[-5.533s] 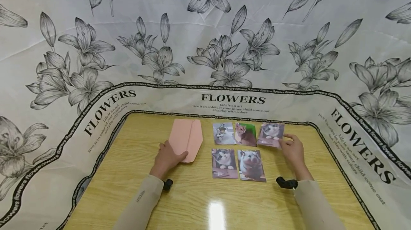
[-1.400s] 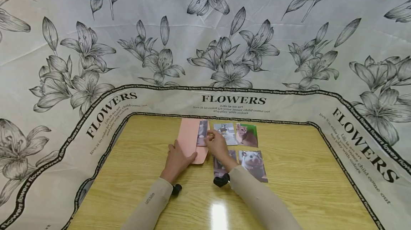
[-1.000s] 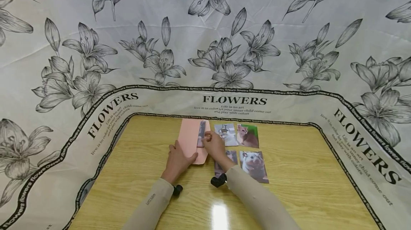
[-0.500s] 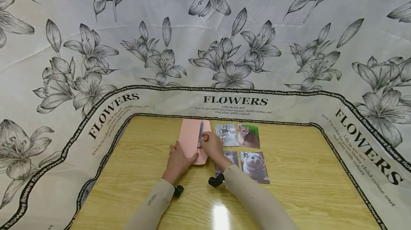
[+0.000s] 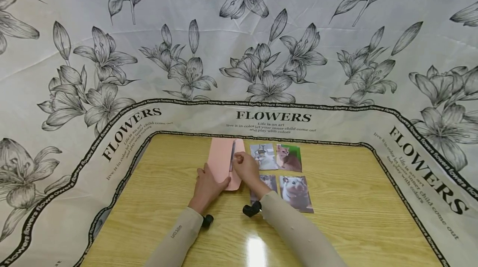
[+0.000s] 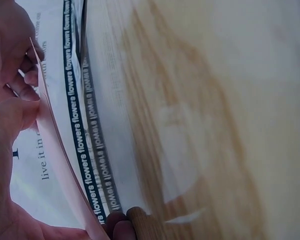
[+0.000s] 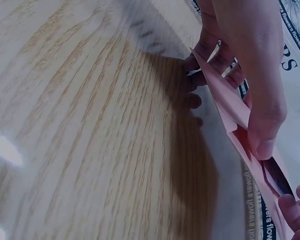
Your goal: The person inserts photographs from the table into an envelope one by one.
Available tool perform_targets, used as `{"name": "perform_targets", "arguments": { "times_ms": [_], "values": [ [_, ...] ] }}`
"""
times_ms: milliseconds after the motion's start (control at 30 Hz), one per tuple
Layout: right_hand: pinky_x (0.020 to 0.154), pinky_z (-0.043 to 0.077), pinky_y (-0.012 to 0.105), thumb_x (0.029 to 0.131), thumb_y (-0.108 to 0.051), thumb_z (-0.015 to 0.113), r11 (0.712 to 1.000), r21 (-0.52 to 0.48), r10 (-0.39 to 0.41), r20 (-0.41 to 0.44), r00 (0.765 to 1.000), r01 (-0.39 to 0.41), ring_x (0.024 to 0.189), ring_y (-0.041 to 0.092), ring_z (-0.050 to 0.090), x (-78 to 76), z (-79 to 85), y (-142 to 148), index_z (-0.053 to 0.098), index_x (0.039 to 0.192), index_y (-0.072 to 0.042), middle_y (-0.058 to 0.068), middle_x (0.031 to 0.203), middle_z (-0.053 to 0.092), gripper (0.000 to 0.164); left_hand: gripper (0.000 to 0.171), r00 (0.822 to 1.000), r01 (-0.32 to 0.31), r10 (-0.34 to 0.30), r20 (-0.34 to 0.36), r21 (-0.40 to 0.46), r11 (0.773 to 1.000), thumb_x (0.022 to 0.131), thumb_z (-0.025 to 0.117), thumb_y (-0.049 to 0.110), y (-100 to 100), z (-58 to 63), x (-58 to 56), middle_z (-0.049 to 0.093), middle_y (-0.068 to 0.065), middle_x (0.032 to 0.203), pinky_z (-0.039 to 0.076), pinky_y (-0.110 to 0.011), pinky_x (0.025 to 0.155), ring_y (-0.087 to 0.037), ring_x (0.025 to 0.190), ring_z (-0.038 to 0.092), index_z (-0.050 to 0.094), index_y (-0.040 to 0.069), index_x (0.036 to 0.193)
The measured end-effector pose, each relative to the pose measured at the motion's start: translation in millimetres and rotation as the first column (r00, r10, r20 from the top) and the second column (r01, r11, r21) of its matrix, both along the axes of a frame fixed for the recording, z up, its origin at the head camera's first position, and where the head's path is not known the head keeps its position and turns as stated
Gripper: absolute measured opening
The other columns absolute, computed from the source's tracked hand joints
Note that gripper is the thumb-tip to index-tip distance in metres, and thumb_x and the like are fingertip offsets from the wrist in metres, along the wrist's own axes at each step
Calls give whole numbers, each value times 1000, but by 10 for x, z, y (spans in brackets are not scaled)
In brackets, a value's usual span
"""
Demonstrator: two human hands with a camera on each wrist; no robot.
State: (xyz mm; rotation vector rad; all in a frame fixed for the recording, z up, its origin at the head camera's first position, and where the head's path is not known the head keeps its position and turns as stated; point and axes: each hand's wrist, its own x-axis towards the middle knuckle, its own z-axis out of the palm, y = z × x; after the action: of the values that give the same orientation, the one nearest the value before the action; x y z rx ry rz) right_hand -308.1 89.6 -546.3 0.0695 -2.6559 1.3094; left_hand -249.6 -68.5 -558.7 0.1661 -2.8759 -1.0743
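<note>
A pink paper envelope leans up from the table in my left hand, thumb across its front and fingers behind it, as the right wrist view shows. Only a narrow dark strip of a photo card sticks out of the envelope's slit; the rest is hidden inside. My right hand pinches that strip at its outer edge. Beside it lie a photo of a white scene, a cat photo with a green background and a hamster photo. Under my right wrist a further cat photo is partly covered.
The wooden table runs up to a white cloth printed with flowers and lettering, standing around its back and sides. A black wrist camera hangs at my right sleeve, another camera at my left.
My right hand has carried the cat photo from the far right of the top row leftward to the envelope. Over the last second it has slid deeper inside, leaving a thinner strip visible.
</note>
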Motion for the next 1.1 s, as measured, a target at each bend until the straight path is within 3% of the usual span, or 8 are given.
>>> {"name": "perform_targets", "arguments": {
  "times_ms": [233,333,400,600,833,1100],
  "values": [
    [85,56,46,102,-16,70,997,-70,26,-3,1000,-26,93,28,72,56,21,138,77,121,-7,10,102,77,22,110,1000,-4,4,12,5,1000,88,83,55,0,4,-2,43,-37,133,55,-60,89,-52,108,60,30,-11,158],
    [66,53,38,103,-17,67,994,-99,49,-8,999,-50,74,22,64,89,44,226,75,123,-6,11,103,75,24,109,1000,-7,7,13,6,1000,88,83,55,-3,3,-9,43,-36,133,55,-60,90,-52,108,60,31,-11,158],
    [60,48,35,104,-17,66,991,-118,59,-6,998,-60,68,19,58,100,41,296,74,126,-6,11,103,74,26,110,1000,-7,7,17,6,1000,88,83,55,-6,-1,-16,43,-36,134,55,-60,91,-52,110,60,30,-10,158],
    [58,46,32,104,-16,68,989,-134,61,0,998,-60,68,15,58,139,10,528,70,134,-3,10,102,72,32,112,1000,-7,6,25,11,1000,88,84,56,-15,-10,-21,43,-36,136,55,-60,93,-51,111,60,28,-10,160],
    [50,39,30,104,-16,69,994,-106,31,6,999,-31,57,15,49,169,-36,842,69,134,-2,13,102,73,33,115,1000,0,0,31,7,1000,87,84,57,-16,-30,-28,43,-36,137,55,-59,92,-50,110,60,27,-10,161],
    [56,44,33,103,-20,72,997,-64,-30,33,999,32,65,20,55,183,-44,1181,70,134,-3,13,102,72,35,117,999,-3,3,41,5,1000,87,83,58,-17,-55,-37,42,-37,140,55,-59,95,-50,113,59,25,-10,162]
  ]
}}
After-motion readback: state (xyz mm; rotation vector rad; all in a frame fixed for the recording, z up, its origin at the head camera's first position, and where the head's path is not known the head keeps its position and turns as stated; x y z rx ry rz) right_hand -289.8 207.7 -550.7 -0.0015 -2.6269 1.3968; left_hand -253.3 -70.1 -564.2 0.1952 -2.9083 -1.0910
